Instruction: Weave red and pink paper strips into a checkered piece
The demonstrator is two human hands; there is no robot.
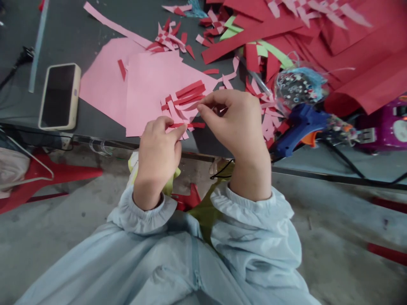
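My left hand (pixel 158 146) pinches a thin red paper strip (pixel 193 125) at the near edge of a woven piece of red and pink strips (pixel 184 101). That piece lies on a pink paper sheet (pixel 149 91) on the dark table. My right hand (pixel 230 120) is curled over the right side of the woven piece, thumb and fingers pinched on its strips. Both wrists come out of pale blue sleeves.
A phone (pixel 59 96) lies at the left on the dark table (pixel 95 118). A blue glue gun (pixel 300 127) and a clear bag of small beads (pixel 299 87) sit right of my hands. Red paper sheets (pixel 359 59), green strips and another woven piece (pixel 168 40) lie behind.
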